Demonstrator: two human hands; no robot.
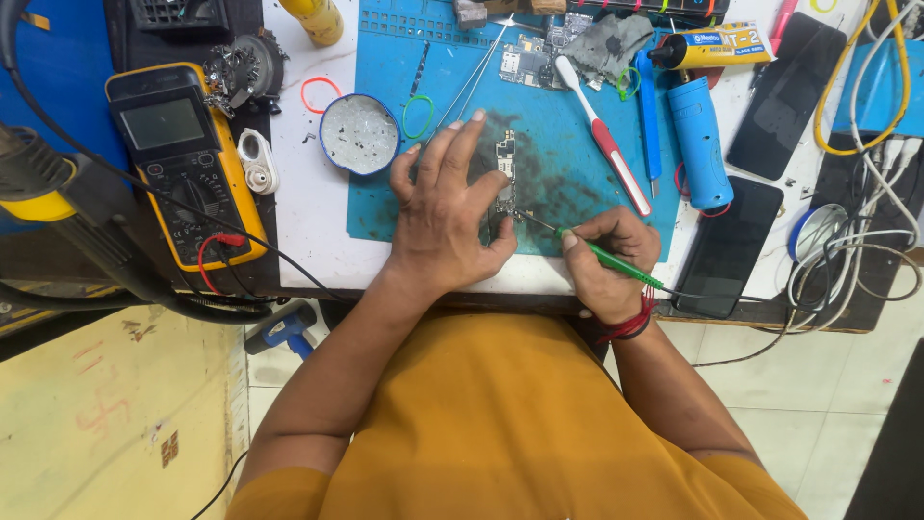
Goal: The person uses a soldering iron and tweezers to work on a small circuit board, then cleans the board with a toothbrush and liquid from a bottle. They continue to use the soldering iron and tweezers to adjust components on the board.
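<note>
Probing a circuit board [503, 178] near the blue mat's [577, 154] front edge.
Left hand [445, 217] lies spread open on the board; right hand [608, 265] is closed around a green tool [602, 255].

A circuit board [504, 178] is laid on a mat [577, 173] on the counter [308, 221]. A dish [359, 134] is placed left of it, a toothbrush [604, 140] right, and a multimeter [183, 159] far left.

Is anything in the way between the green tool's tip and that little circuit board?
Nothing visible. The right hand holds the green tool with its tip right at the circuit board, which the left hand steadies on the blue mat.
</note>
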